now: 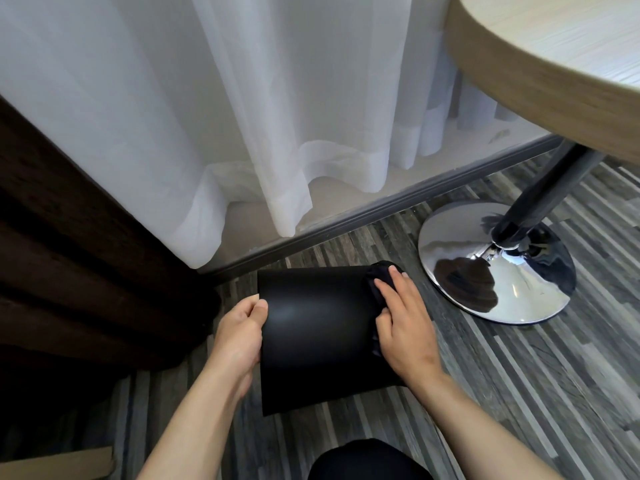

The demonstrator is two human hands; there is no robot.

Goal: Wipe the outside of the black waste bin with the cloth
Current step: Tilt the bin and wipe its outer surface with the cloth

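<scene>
Wiping is the step in hand, judged from how the hands are set on the bin. At the far left, a dark brown curtain (69,271) hangs beside a sheer white curtain (207,116), whose hem falls to the grey skirting at the far edge of the grey striped plank floor (519,375). On that floor, near the skirting and tipped onto its side, the smooth black plastic waste bin (311,327) is held. Its left end is gripped by the left hand (239,337), the thumb closed over the edge and the fingers hidden behind the wall. On the bin's right side, a dark crumpled cloth (374,278) is pressed against the wall by the right hand (405,320), whose fingers lie flat over it; the cloth is pinned rather than clenched. Further right, the chrome disc foot (495,265) of a round pale-wood table (554,57) stands just beside the bin, apart from it.

The next move seems to call for the cloth being drawn across the curved upper face toward the left, with the bin steadied and perhaps rolled so that unwiped sides come up.
</scene>
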